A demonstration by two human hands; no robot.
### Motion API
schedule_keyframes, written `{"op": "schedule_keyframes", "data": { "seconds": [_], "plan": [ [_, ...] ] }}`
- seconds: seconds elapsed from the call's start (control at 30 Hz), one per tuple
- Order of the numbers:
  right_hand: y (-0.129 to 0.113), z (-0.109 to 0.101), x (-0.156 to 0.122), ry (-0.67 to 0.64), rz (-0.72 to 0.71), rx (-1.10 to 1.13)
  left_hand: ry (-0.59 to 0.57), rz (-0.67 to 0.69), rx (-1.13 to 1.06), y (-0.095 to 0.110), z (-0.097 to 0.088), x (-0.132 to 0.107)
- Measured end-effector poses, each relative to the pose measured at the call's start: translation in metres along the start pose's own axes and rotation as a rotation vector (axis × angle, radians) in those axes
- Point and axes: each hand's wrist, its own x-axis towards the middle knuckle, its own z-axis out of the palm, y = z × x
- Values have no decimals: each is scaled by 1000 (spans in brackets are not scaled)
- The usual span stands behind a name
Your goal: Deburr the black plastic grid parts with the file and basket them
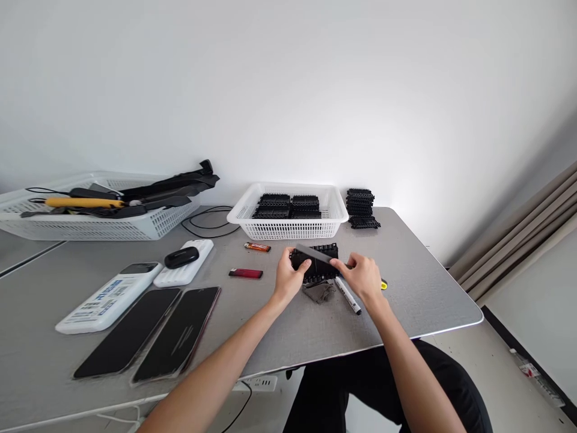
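My left hand is closed on the left side of a black plastic panel with toothed edges, thumb on its face. My right hand grips a flat grey file, which lies slantwise across the panel's upper face. A yellow end shows just past the right hand, in line with the file. Below the panel, a crumpled grey cloth and a white marker lie on the grey table.
A white basket holds several similar black panels; more are stacked beside it. Two lighters, orange and red, lie left. Further left are two phones, white power banks, a black case and a tool basket.
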Motion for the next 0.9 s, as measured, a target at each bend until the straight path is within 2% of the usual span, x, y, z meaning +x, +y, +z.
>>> {"op": "schedule_keyframes", "data": {
  "seconds": [0.13, 0.37, 0.57, 0.77, 0.9],
  "plan": [
    [-12, 8, -6, -26, -27, -37, -18, 34, 18, 2, 2, -1],
    [4, -5, 4, 17, 53, -42, -7, -53, -24, 0, 0, -1],
    [-13, 4, -7, -7, -6, -43, -12, 14, -28, 2, 2, -1],
    [12, -6, 6, 34, 97, -14, -42, -70, -34, -3, -1, 1],
    [17, -10, 7, 71, 117, 4, -33, -52, -18, -6, -2, 3]
  ]
}}
